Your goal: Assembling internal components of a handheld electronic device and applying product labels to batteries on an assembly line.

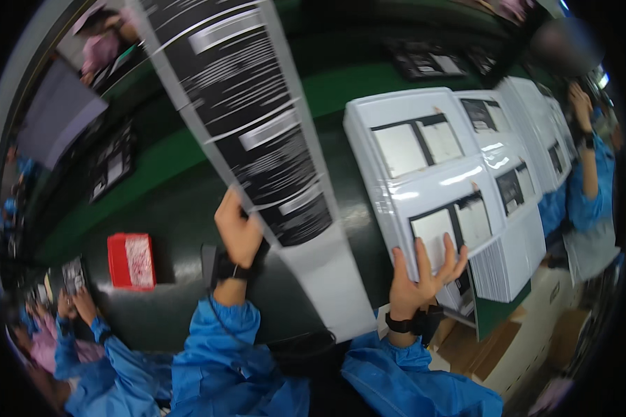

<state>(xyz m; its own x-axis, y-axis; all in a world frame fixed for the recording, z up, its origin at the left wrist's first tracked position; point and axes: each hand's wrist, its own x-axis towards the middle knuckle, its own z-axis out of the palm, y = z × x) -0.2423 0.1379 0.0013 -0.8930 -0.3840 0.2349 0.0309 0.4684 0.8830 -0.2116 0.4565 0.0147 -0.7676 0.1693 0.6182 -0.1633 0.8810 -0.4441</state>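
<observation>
A long strip of black printed labels (257,121) on pale backing runs from the top of the head view down toward me, its lower end bare. My left hand (238,228) is closed at the strip's left edge, fingers curled and partly hidden. My right hand (424,278) is spread, with fingers apart, over the near part of a stacked white plastic tray (414,191). Its fingertips lie over a flat black-and-silver rectangular part (435,231) in a tray pocket. Similar parts, such as one flat part (417,144) farther back, sit in other pockets.
A red box (131,261) with white contents stands left on the dark green bench (181,222). Black trays (424,59) lie at the back. A co-worker's arm (586,156) reaches in at right; other people work at left. A black cable (306,345) lies near the front edge.
</observation>
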